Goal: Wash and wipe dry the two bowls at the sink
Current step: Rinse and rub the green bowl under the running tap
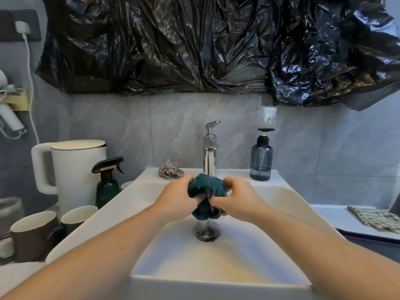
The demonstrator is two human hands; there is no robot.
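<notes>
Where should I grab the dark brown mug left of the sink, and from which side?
Take the dark brown mug by its handle, which juts toward the sink, coming from above right. It stands upright and open-topped, with a green cup close behind, so a body grasp looks cramped. Both hands are busy with the teal cloth.

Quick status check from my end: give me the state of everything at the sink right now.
Tap: running.
Teal cloth: bunched, wet, under the stream.
Left hand: gripping the cloth.
Right hand: gripping the cloth.
Sink: draining, no bowl inside.
Kettle: lid closed.
Soap bottle: roughly a quarter full.
</notes>
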